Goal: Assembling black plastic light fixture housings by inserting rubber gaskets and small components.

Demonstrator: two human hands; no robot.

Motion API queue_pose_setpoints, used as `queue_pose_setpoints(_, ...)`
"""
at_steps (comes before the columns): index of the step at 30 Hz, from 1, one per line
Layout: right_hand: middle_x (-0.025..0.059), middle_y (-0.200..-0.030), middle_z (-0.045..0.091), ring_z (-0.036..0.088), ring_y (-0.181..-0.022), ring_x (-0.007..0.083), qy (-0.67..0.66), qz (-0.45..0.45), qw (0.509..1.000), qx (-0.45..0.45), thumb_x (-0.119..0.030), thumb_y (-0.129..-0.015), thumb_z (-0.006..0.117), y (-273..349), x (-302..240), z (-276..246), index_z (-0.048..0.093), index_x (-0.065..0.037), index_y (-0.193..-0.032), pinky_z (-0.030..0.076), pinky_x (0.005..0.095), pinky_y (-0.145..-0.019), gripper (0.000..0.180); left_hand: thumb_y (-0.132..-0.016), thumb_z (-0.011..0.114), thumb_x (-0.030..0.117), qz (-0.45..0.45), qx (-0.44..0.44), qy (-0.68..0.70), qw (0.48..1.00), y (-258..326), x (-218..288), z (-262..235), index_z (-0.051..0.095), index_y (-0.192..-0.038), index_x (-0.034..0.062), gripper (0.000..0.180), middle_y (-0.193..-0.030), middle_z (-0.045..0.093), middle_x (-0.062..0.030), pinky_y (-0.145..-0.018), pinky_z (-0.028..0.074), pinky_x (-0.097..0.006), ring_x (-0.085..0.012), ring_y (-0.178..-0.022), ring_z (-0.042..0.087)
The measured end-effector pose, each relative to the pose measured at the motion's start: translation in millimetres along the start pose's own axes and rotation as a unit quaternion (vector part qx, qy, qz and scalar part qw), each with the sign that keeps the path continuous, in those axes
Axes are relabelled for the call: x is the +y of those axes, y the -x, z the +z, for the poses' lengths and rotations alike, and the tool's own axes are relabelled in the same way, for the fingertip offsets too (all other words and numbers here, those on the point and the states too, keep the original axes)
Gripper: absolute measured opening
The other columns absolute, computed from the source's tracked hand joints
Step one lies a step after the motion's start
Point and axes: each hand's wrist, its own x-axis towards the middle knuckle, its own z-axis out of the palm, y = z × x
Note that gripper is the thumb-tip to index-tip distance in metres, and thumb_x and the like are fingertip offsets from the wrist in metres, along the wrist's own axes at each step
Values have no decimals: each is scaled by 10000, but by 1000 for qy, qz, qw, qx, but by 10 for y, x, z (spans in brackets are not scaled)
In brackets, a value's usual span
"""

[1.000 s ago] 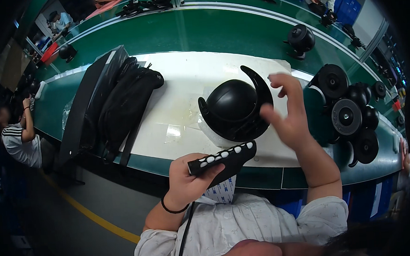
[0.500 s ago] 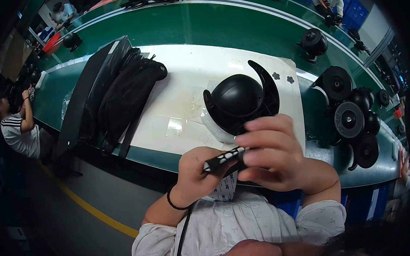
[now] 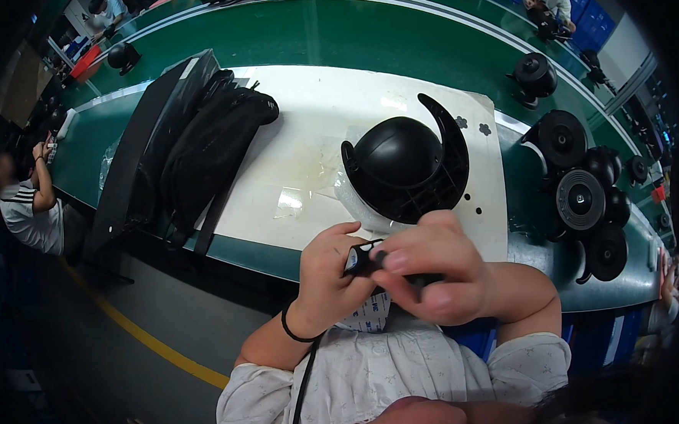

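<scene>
My left hand (image 3: 328, 265) grips a thin black sheet (image 3: 360, 258) with pale round spots along its edge. Printed white backing (image 3: 369, 315) hangs below it. Close against the sheet, the thumb and fingers of my right hand (image 3: 439, 272) are pinched around a small dark piece (image 3: 380, 257); its exact shape is blurred. Just beyond my hands, a round black housing (image 3: 398, 157) with a curved black stand rests on clear bubble wrap (image 3: 348, 198). Two black dots (image 3: 473, 205) and two dark flower-shaped pads (image 3: 473, 126) lie on the white board to the right.
A white board (image 3: 303, 99) covers the bench middle. At left stands a black box (image 3: 138, 146) with black fabric pouches (image 3: 217, 153) against it. Several round black units (image 3: 579, 192) cluster at right. Beyond runs a green conveyor (image 3: 269, 39); people work nearby.
My right hand has drawn down and closed its fingers at the sheet. The sheet has turned in my left hand, showing less of its spotted edge. The two black dots have come into view.
</scene>
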Motion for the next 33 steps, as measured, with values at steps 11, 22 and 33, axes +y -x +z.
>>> queue_pose_setpoints(11,123,-1085,467,516,-941,236,20,77,996,27,85,-593,651,52,86,0,446,-83,-1160,416,319,-711,626,-596,709,75,11,11,-28,999,18,-31,5,604,-679,62,135,-568,544,-46,-790,449,-387,-214,-524,536)
queue_pose_setpoints(22,101,-1075,471,553,-804,154,63,-8,998,3,-10,-669,644,61,51,-23,493,-175,-1163,393,252,-606,542,-621,729,68,21,12,-33,999,-1,13,-5,596,-673,44,144,-557,534,-58,-780,483,-393,-217,-498,525)
queue_pose_setpoints(33,121,-1048,416,531,-796,195,-33,62,997,15,168,-613,615,49,30,41,435,-100,-1172,470,253,-605,646,-623,730,71,-57,-14,-6,998,42,50,-29,605,-732,16,175,-633,584,-104,-718,503,-334,-261,-592,588)
